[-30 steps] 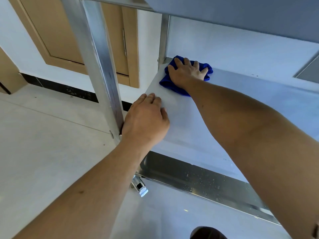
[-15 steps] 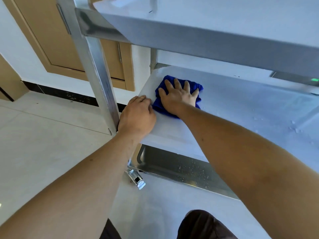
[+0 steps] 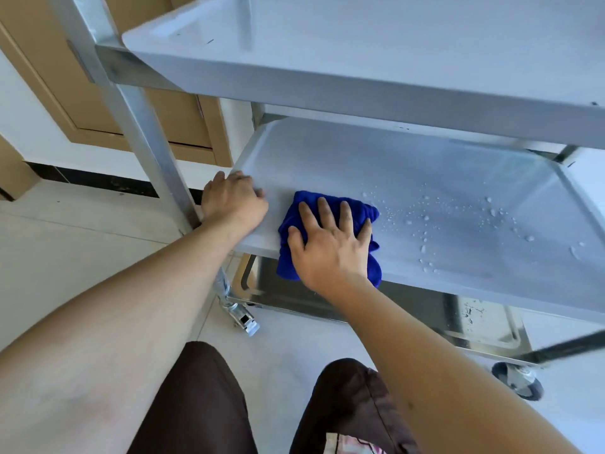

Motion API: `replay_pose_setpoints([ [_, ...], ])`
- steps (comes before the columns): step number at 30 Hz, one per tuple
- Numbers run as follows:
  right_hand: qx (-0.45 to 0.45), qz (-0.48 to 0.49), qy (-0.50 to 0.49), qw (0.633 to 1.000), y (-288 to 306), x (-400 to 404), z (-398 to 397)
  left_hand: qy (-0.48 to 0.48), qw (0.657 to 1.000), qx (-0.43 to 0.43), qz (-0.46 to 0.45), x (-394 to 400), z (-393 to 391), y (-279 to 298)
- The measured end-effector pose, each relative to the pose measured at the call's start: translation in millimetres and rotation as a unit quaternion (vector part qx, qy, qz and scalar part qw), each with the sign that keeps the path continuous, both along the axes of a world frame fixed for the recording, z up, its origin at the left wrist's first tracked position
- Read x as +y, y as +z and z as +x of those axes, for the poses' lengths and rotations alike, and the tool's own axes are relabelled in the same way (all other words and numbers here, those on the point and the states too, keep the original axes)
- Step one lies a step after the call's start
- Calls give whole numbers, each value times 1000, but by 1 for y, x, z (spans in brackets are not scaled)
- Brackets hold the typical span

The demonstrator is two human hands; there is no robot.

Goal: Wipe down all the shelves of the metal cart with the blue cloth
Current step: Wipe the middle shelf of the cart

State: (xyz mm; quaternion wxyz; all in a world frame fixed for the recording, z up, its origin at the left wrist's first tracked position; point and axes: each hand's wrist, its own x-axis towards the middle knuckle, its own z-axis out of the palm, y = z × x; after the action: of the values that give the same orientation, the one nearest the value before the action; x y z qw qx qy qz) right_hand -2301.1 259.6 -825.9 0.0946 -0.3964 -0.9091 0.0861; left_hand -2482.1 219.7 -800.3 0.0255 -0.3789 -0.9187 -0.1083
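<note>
From the head view, my right hand [image 3: 330,247] lies flat on the blue cloth [image 3: 330,237], fingers spread and pressing down rather than curled around it. The cloth sits bunched on the middle shelf [image 3: 409,178] of the metal cart [image 3: 360,93], at the near edge toward the left end, with a fold of it hanging just over the front lip. My left hand [image 3: 234,199] is clenched over the shelf's near-left corner, fingers hooked onto the surface, right beside the upright post [image 3: 154,152] that rises past it.

To the right of the cloth, water droplets [image 3: 458,224] are scattered across the shelf, the nearest ones just beside the cloth's upper right corner. The top shelf [image 3: 376,44] overhangs the back part of the middle one and hides its far edge. Below, the bottom shelf [image 3: 425,312] shows as a darker shiny tray, partly covered by the middle shelf and my right forearm. A caster brake [image 3: 242,317] sticks out at the foot of the left post, and a caster wheel [image 3: 520,381] stands on the pale floor [image 3: 65,240] at the right. My knees in dark trousers [image 3: 203,398] fill the bottom of the view, close to the cart. A wooden door [image 3: 163,103] stands behind the post.
</note>
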Motion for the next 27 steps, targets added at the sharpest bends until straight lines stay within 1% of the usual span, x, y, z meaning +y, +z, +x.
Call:
replay_pose_setpoints([
  [2, -1, 5, -1, 1000, -2, 1, 12, -9, 1000, -12, 15, 13, 7, 4],
  [4, -3, 2, -8, 1000, -3, 7, 19, -49, 996, -53, 54, 27, 17, 3],
  [6, -4, 2, -26, 1000, -3, 17, 21, -87, 990, -83, 75, 38, 27, -2],
  [10, -5, 7, -58, 998, -2, 45, 10, -109, 988, -52, 93, 45, 28, -16],
  [14, -30, -3, -70, 997, -2, 82, -8, -120, 988, -19, 96, 44, 27, -22],
  [17, -32, 7, -78, 996, -2, 111, -27, -132, 986, 4, 102, 42, 29, -25],
  [27, -28, 7, -108, 994, -2, 211, -105, -140, 985, 10, 100, 42, 25, -33],
])
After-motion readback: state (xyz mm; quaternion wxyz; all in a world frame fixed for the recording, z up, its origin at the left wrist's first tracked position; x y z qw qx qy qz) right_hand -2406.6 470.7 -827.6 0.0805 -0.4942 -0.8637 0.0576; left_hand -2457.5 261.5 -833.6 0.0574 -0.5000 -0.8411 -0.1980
